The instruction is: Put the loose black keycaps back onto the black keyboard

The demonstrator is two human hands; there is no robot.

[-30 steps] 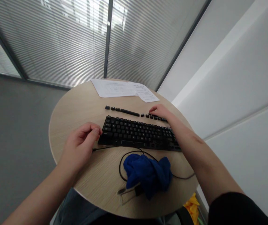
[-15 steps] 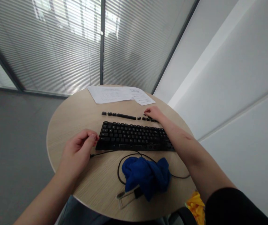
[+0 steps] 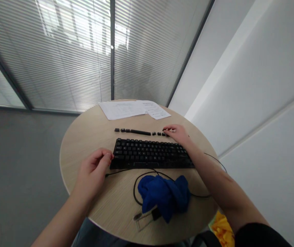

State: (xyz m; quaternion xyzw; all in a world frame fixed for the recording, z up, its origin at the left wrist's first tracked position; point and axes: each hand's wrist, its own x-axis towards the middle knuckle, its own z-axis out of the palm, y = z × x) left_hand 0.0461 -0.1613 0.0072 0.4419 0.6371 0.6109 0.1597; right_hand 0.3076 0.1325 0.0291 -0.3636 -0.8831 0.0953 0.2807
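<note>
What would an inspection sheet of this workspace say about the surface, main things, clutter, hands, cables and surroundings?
Surface: round, pale table with a wood-like grain.
Main things: black keyboard lying flat; loose keys in a row beyond its far edge.
Clutter: crumpled blue cloth near the front; small wire tool beside it, perhaps partly under; printed papers at the far edge.
Hands: left hand pinched at the keyboard's left end; right hand at the row's right part. Cannot tell whether either grips anything.
Cables: black cable looping around the cloth.
Surroundings: blinds, white wall, grey floor.
</note>
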